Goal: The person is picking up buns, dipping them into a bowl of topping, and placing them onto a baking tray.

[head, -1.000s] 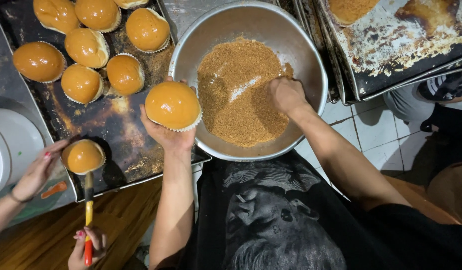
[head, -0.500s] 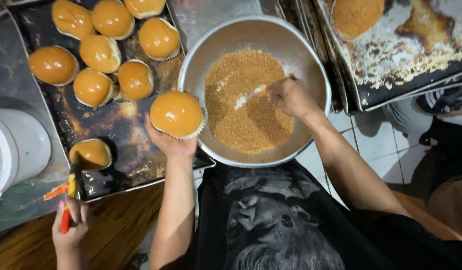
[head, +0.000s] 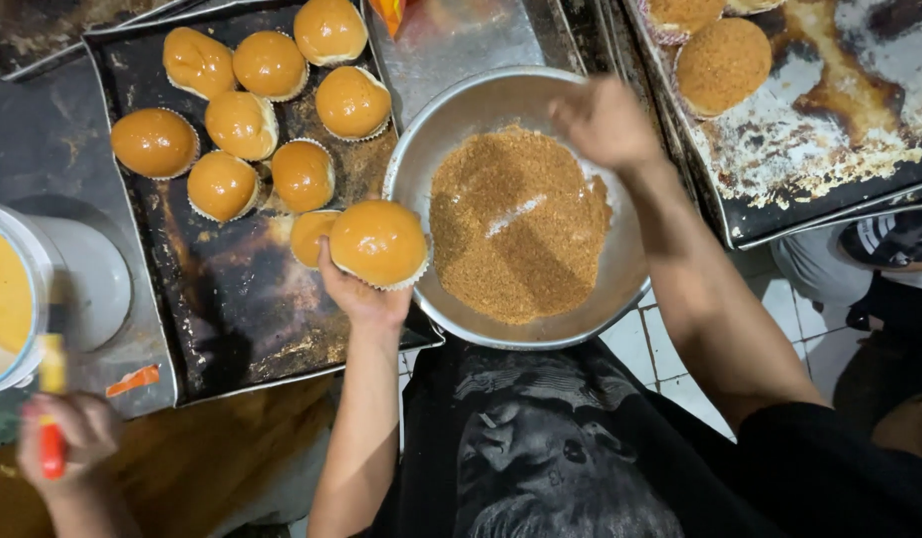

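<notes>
Raised right hand [head: 606,120] — left hand [head: 361,294] cupping bun [head: 378,242]

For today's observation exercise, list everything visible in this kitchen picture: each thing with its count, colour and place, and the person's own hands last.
Glazed buns: eight, golden-orange, on the dark tray, plus one held.
Baking tray: one, dark and scorched, left of centre.
Metal bowl: one, silver, centre.
Crumbs: one heap, brown, inside the bowl.
Coated buns: one whole, others cut off at the top edge, brown, on the right tray.
Right tray: one, dark with pale residue, upper right.
White tub: one, yellow contents, far left.
Co-worker's hand: one, holding a red-and-yellow tool, lower left.
Left hand: grip under a glazed bun at the bowl's rim.
Right hand: over the bowl's far side.
</notes>
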